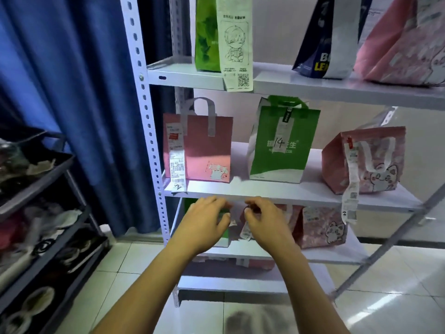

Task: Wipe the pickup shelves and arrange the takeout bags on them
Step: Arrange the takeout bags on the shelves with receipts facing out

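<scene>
Both hands are reaching under the middle shelf (pixel 277 192): the left hand (pixel 204 222) is curling its fingers on a green bag (pixel 225 233), the right hand (pixel 263 221), at its 3 o'clock, is pinching a pink bag's (pixel 243 224) top.

A single head-worn wide-angle view looks forward and slightly down from close in front of the white shelf rack (pixel 265 192), its middle tiers filling the frame, tiled floor (pixel 115 280) at the bottom edge
</scene>
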A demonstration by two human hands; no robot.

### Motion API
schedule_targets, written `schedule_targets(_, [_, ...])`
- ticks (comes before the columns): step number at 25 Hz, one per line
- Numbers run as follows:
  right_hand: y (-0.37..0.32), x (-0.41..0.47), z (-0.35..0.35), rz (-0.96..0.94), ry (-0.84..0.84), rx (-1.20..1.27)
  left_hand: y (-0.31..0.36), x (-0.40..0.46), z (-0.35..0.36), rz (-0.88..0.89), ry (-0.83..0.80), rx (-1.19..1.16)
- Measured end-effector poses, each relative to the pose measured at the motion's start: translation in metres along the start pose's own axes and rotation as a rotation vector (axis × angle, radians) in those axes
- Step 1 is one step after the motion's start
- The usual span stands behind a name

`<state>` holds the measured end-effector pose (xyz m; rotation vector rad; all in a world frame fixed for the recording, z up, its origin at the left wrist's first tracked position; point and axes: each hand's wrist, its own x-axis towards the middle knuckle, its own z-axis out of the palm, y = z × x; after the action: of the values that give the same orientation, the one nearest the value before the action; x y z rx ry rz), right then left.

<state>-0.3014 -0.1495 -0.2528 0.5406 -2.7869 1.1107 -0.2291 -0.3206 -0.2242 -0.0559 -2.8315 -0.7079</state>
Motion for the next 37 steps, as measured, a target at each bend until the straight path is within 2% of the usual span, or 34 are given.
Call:
schedule_targets(7, [-0.029, -0.002, -0.001, -0.024, -0.034, 0.007, -0.014, -0.004, -0.023, -0.03, 0.056, -0.018])
schedule_targets(12, [-0.04, 0.004, -0.038, -0.008, 0.107, 0.015, 0.006, 0.01, -0.042, 0.039, 0.1, -0.061])
schedule_targets(16, [-0.041, -0.007, -0.05, 0.004, 0.152, -0.004, 0.019, 0.016, -0.046, 0.108, 0.11, -0.065])
schedule_targets(25, [-0.013, -0.028, -0.098, 0.061, 0.304, 0.004, 0.07, 0.034, -0.028, 0.247, 0.082, -0.103])
schedule_targets(31, [0.01, -0.025, -0.122, 0.065, 0.346, -0.005, 0.102, 0.051, -0.02, 0.308, 0.092, -0.084])
schedule_targets(37, [0.052, -0.017, -0.144, 0.078, 0.341, 0.031, 0.129, 0.068, 0.003, 0.29, 0.064, -0.066])
